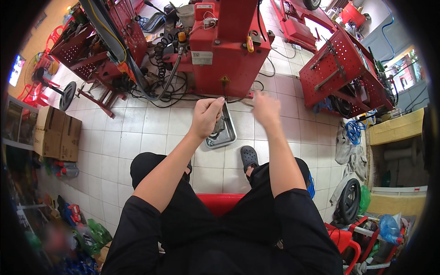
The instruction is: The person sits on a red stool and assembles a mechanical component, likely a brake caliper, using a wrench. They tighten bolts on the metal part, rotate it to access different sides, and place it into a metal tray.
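My left hand point(207, 118) is closed in a fist over a metal tray point(228, 137) on the tiled floor. What it grips, if anything, is hidden behind the fingers. Greyish metal pieces point(219, 126) show just beyond the fist, partly covered by it; I cannot tell whether they are held or lie in the tray. To the right of the tray my right hand point(266, 110) is raised and smeared by motion. A thin pale shape point(248, 103) shows at its left side, too blurred to name.
Ahead stands a red machine point(229, 68) with hoses and cables at its foot. Red perforated tool carts point(337, 73) flank it. Cardboard boxes point(56, 133) sit at the left; black tyres point(349, 200) lean at the right. My grey clog point(249, 156) is near the tray.
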Demonstrator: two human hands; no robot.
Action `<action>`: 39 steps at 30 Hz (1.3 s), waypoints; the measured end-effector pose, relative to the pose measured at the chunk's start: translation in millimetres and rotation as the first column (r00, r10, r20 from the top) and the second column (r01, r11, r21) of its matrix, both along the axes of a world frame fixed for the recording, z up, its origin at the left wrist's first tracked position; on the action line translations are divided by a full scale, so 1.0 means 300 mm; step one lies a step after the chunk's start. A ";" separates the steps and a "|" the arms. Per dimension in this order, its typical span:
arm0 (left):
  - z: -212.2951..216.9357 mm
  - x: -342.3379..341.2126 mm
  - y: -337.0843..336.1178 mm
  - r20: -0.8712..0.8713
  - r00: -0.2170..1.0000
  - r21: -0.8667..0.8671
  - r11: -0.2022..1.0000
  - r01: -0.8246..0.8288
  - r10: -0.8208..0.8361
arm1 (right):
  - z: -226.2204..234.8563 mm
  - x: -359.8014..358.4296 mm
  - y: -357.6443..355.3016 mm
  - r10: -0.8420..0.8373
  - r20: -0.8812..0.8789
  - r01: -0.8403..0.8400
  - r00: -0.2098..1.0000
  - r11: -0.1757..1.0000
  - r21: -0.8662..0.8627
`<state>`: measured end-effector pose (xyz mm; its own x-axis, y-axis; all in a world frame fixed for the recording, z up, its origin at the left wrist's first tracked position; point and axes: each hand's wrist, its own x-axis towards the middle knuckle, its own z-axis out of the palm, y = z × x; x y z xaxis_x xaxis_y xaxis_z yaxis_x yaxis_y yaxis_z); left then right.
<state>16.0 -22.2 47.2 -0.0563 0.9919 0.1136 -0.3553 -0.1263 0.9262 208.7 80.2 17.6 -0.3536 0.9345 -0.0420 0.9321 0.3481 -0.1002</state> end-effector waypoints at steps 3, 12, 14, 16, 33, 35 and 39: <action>0.013 0.001 -0.011 0.013 1.000 -0.045 0.999 -0.004 0.005 | 0.077 0.011 -0.033 -0.026 -0.007 0.025 1.000 0.996 -0.083; -0.022 0.015 -0.006 0.013 0.998 0.031 0.998 -0.054 0.054 | 0.005 -0.197 -0.231 0.278 -0.441 -0.437 0.853 0.842 -0.316; -0.026 0.018 -0.006 0.031 0.998 0.022 0.998 -0.052 0.051 | -0.022 -0.205 -0.230 0.301 -0.432 -0.449 0.850 0.842 -0.298; -0.029 0.022 -0.006 0.052 0.997 0.024 0.998 -0.056 0.055 | -0.034 -0.203 -0.231 0.307 -0.433 -0.441 0.847 0.861 -0.252; -0.016 0.038 -0.010 -0.024 1.000 0.003 1.000 0.002 -0.002 | 0.074 -0.054 -0.125 0.268 -0.440 -0.391 0.857 0.895 -0.216; -0.015 0.041 -0.016 -0.074 0.997 0.026 0.999 -0.030 0.032 | 0.083 -0.118 -0.176 0.333 -0.473 -0.504 0.815 0.811 -0.297; -0.047 0.032 0.004 -0.024 0.998 0.050 0.997 -0.054 0.055 | 0.044 -0.188 -0.248 0.333 -0.436 -0.453 0.836 0.868 -0.205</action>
